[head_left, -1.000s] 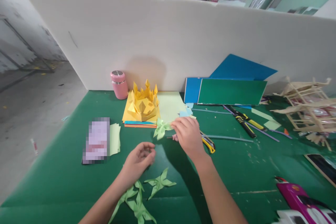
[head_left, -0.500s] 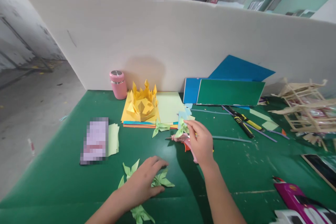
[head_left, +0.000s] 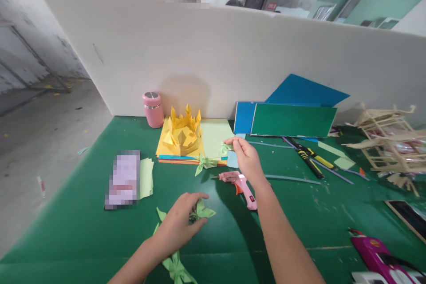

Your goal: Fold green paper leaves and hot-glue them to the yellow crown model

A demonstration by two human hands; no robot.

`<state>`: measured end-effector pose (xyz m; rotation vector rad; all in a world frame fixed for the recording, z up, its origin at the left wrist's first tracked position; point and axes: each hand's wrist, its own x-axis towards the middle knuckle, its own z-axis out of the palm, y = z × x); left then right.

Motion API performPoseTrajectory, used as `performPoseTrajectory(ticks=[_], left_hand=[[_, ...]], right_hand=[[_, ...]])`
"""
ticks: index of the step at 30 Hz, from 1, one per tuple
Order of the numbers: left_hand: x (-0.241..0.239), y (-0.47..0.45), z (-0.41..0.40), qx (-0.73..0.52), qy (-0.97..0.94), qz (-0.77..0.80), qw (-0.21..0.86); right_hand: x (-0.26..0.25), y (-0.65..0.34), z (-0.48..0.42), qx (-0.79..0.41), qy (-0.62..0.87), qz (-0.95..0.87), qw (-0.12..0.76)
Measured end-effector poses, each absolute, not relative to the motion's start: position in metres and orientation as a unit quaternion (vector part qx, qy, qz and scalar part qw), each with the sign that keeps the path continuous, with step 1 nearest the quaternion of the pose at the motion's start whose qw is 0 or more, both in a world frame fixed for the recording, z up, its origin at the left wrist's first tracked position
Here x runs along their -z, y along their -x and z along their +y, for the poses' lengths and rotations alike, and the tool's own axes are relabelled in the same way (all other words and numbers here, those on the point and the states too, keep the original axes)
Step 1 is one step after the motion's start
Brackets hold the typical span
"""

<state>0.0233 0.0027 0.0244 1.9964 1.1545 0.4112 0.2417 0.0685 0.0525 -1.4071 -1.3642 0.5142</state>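
My left hand (head_left: 179, 222) pinches a folded green paper leaf (head_left: 203, 211) low on the green table. More green paper leaves (head_left: 175, 267) lie under and beside that wrist. My right hand (head_left: 245, 156) is stretched forward and pinches a small green paper leaf (head_left: 225, 147) over the stack of coloured paper sheets (head_left: 213, 140). Another green leaf (head_left: 204, 163) lies at the stack's front edge. A yellow paper crown (head_left: 182, 131) stands on the stack. A pink glue gun (head_left: 238, 183) lies on the table just under my right wrist.
A pink flask (head_left: 153, 109) stands at the back by the white partition (head_left: 213, 53). Blue and green boards (head_left: 289, 115) lean there too. Utility knives (head_left: 308, 153), paper strips and a wooden stick model (head_left: 389, 137) lie to the right. A purple tool (head_left: 379, 257) sits bottom right.
My right hand has moved forward with a small green leaf toward the paper stack, uncovering the glue gun on the table. My left hand has closed on a leaf and gathered it up.
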Motion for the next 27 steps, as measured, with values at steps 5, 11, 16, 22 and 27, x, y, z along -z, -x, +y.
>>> performPoseTrajectory(ticks=[5,11,16,22,27], left_hand=[[-0.024,-0.023,0.005,-0.176,-0.771,0.469,0.393],[-0.025,-0.024,0.006,-0.177,-0.754,0.488,0.404],[-0.029,-0.025,0.007,-0.172,-0.746,0.497,0.408],[-0.027,-0.022,0.009,-0.211,-0.704,0.514,0.443],[-0.024,-0.022,0.011,-0.247,-0.642,0.505,0.522]], right_hand=[[-0.052,-0.262,0.091,-0.178,0.6,-0.573,0.529],[-0.052,-0.272,0.102,-0.134,0.626,-0.561,0.525],[-0.052,-0.262,0.1,-0.177,0.617,-0.579,0.503],[-0.053,-0.255,0.08,-0.199,0.618,-0.58,0.493],[-0.047,-0.265,0.071,-0.19,0.664,-0.592,0.415]])
